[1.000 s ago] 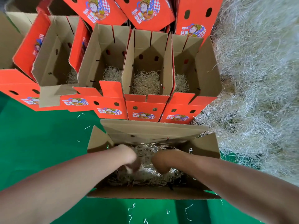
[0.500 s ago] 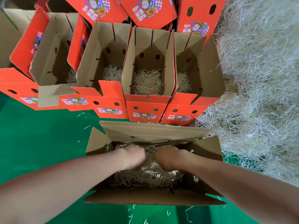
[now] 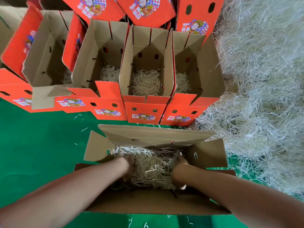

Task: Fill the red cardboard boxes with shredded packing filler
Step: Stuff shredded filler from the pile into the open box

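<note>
An open cardboard box (image 3: 153,204) stands on the floor right in front of me, its brown flaps spread outward. A layer of pale shredded filler (image 3: 151,168) covers its bottom. Both my hands are down inside it. My left hand (image 3: 125,165) presses on the filler at the left side, and my right hand (image 3: 178,171) presses on it at the right side, with a bare strip of filler between them. Their fingers look spread and are partly sunk in the shreds.
Behind the near box stands a row of red boxes (image 3: 144,112), open, each with some filler at the bottom; more red boxes lean behind them. A big heap of loose filler (image 3: 263,96) fills the right side. Green floor (image 3: 41,145) lies to the left.
My hands were close together at the middle of the box; they have moved apart to its left and right sides, spreading the filler. The camera has come closer.
</note>
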